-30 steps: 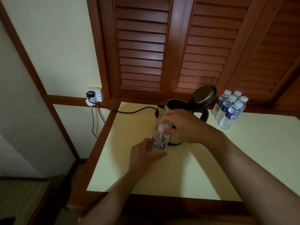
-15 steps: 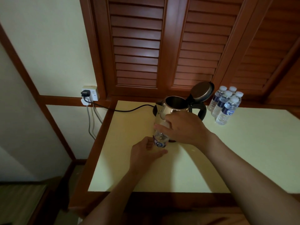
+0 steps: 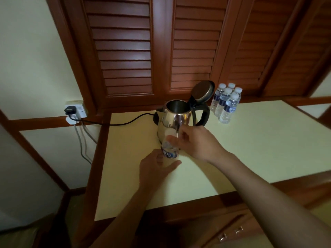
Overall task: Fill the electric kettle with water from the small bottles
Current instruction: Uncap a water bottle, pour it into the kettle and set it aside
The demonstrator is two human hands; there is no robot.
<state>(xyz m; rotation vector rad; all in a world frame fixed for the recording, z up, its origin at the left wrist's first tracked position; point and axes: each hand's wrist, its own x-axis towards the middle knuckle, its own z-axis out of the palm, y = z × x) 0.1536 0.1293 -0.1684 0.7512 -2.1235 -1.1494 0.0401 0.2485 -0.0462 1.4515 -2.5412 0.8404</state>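
Bottle [image 3: 169, 149] is gripped by L hand [image 3: 157, 165] just in front of kettle [image 3: 175, 119]. Cap [image 3: 171, 133] is pinched by R hand [image 3: 195, 144] and is uncovered vs. 0.5 s ago: unscrewing judged underway, no pour yet.

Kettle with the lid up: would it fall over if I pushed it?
Probably not easily: the kettle looks wide and squat on the table. Its shiny metal may feel slippery. The cord to the wall socket could tug it back.

Open tabletop [image 3: 259, 149] right of the kettle [image 3: 176, 120]; bottle cluster [image 3: 226, 104] and raised lid [image 3: 203, 91] behind, cord [image 3: 125, 120] leftward.
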